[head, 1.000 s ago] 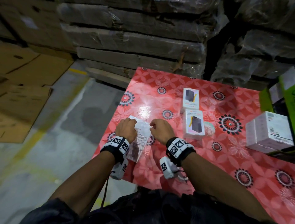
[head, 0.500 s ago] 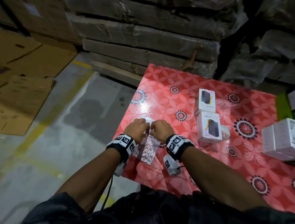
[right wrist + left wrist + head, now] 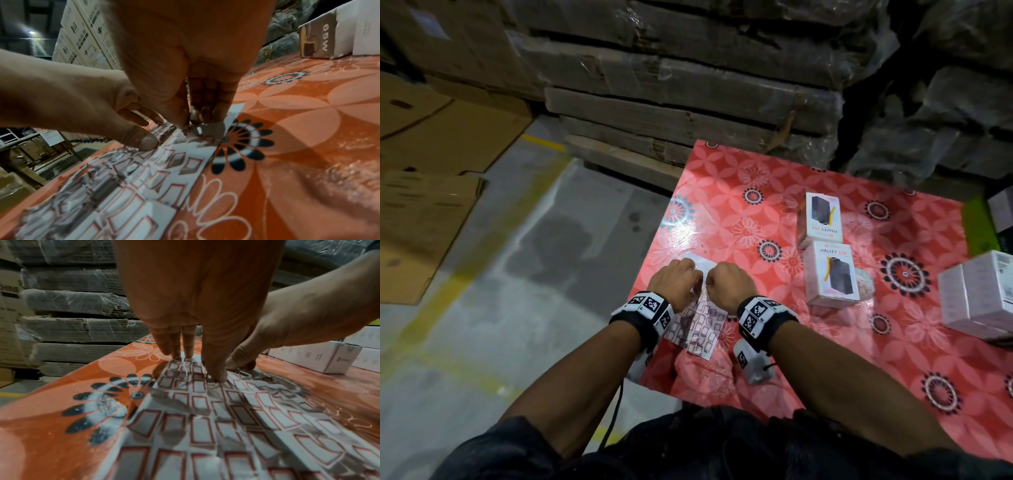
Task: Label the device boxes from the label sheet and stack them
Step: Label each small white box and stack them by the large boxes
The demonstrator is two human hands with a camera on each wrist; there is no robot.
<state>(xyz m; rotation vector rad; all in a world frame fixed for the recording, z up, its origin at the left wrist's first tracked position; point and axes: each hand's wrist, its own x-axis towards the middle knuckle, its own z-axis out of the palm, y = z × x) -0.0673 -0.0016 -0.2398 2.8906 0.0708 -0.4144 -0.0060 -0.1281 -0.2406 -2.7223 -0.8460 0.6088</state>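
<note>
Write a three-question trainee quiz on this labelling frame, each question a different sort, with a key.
1. True or false: the left hand presses straight fingers on the label sheet.
2. What is the right hand doing: A) lifting a box, B) pinching at a label on the sheet, C) resting idle?
3. How many HALLEY boxes lie face up on the tablecloth?

Key: 1 true; 2 B; 3 two.

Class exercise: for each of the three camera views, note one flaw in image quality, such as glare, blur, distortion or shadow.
Head view: glare on the tablecloth, edges bowed by the wide lens. Left wrist view: the label sheet blurs toward the bottom, with finger shadows across it. Right wrist view: the right hand looms soft and oversized; background dim.
</note>
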